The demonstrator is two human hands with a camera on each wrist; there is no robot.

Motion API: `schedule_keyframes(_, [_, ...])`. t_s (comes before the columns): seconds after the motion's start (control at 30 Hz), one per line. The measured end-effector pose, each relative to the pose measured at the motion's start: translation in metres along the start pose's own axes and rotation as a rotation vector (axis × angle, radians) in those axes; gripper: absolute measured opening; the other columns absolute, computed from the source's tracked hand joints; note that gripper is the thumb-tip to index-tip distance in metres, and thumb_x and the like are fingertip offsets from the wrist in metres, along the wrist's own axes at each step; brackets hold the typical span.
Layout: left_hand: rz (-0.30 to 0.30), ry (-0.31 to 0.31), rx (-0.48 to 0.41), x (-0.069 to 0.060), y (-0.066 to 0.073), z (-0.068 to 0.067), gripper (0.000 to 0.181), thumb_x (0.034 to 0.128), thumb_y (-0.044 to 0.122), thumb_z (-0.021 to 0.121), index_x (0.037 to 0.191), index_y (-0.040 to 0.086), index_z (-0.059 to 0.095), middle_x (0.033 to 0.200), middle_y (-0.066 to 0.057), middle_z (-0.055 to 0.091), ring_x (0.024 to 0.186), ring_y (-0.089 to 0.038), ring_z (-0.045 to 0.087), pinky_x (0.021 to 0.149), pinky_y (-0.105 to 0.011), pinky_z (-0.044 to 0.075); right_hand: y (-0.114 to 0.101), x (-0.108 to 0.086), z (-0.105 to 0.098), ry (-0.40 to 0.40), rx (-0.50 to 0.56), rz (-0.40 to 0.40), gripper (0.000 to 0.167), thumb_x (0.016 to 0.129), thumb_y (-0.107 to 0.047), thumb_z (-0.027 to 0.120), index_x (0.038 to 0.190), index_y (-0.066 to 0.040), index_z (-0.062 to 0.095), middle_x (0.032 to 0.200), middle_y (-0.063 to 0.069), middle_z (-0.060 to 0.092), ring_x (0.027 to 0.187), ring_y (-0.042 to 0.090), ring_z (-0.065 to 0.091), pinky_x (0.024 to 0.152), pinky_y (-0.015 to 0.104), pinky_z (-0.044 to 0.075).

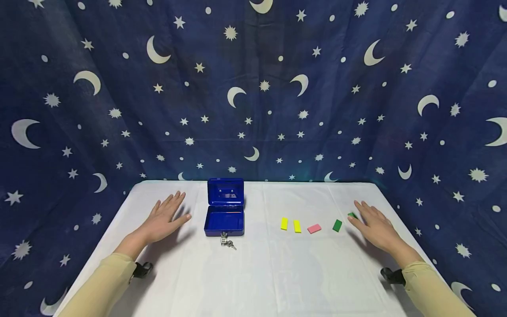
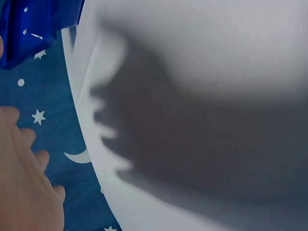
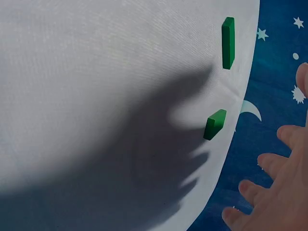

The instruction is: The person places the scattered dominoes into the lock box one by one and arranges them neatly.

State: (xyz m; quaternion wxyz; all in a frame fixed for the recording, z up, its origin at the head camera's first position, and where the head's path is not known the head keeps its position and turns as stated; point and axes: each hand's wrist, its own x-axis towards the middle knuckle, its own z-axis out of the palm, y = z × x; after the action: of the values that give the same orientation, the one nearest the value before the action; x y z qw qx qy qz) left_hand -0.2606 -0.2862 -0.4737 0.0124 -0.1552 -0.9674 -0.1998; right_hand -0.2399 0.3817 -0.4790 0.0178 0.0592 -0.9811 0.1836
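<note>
My left hand (image 1: 160, 222) hovers over the left of the table, fingers straight and spread, holding nothing. Just right of it stands a blue metal cash box (image 1: 224, 221) with its lid raised; a padlock (image 1: 224, 239) with keys (image 1: 231, 245) hangs at its front. Over the right side, my right hand (image 1: 376, 226) is also spread and holds nothing. Nearest to it are two green blocks, one lying free (image 1: 337, 225), the other (image 1: 352, 215) partly hidden behind the thumb in the head view. Farther left lie a pink block (image 1: 314, 228) and two yellow blocks (image 1: 284, 223).
A white cloth (image 1: 253, 277) covers the table. Behind and around it hangs a dark blue curtain (image 1: 273, 105) with moons and stars. Both hands cast shadows on the cloth. Black wrist straps (image 1: 392, 276) show at the sleeves.
</note>
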Motion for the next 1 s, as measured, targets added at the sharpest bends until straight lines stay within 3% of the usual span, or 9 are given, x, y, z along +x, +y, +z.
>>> schedule_keyframes(0.17, [0.052,-0.023,-0.074,0.002,0.010,-0.001,0.089,0.0960,0.063,0.057,0.163,0.020,0.018,0.170,-0.011,0.011,0.154,-0.037,0.010,0.120,-0.063,0.006,0.000,0.001,-0.002,-0.019,0.069,0.002,0.084,0.102,-0.059,0.046,0.161,-0.005,0.020,0.163,0.032,0.016,0.144,0.058,0.015,0.107,0.078,0.015])
schedule_keyframes(0.3, [0.103,-0.037,-0.159,0.003,0.018,0.000,0.085,0.0930,0.055,0.068,0.161,0.020,0.029,0.169,-0.008,0.013,0.152,-0.038,0.017,0.118,-0.065,0.015,-0.002,0.001,-0.004,-0.038,0.128,-0.001,0.084,0.101,-0.055,0.053,0.161,-0.007,0.020,0.163,0.031,0.017,0.144,0.059,0.015,0.107,0.079,0.016])
schedule_keyframes(0.43, [0.122,-0.089,-0.244,0.005,0.024,0.007,0.080,0.0889,0.048,0.076,0.154,0.019,0.041,0.169,-0.005,0.018,0.150,-0.036,0.025,0.115,-0.065,0.025,-0.002,0.000,-0.004,-0.059,0.179,-0.028,0.082,0.099,-0.046,0.063,0.159,-0.004,0.026,0.160,0.033,0.023,0.143,0.059,0.020,0.108,0.076,0.020])
schedule_keyframes(0.67, [0.105,-0.176,-0.323,0.012,0.029,0.022,0.064,0.0846,0.045,0.082,0.137,0.021,0.055,0.166,0.003,0.027,0.149,-0.031,0.030,0.116,-0.062,0.027,-0.002,0.000,-0.005,-0.093,0.249,-0.039,0.071,0.097,-0.029,0.070,0.153,-0.001,0.037,0.154,0.032,0.035,0.136,0.057,0.034,0.104,0.074,0.031])
schedule_keyframes(1.0, [0.042,-0.198,-0.404,0.015,0.030,0.031,0.060,0.0839,0.040,0.084,0.132,0.018,0.054,0.165,-0.002,0.031,0.147,-0.031,0.035,0.117,-0.064,0.022,0.014,0.012,0.000,-0.135,0.319,-0.026,0.068,0.093,-0.023,0.074,0.150,0.000,0.044,0.145,0.027,0.049,0.122,0.046,0.051,0.096,0.061,0.045])
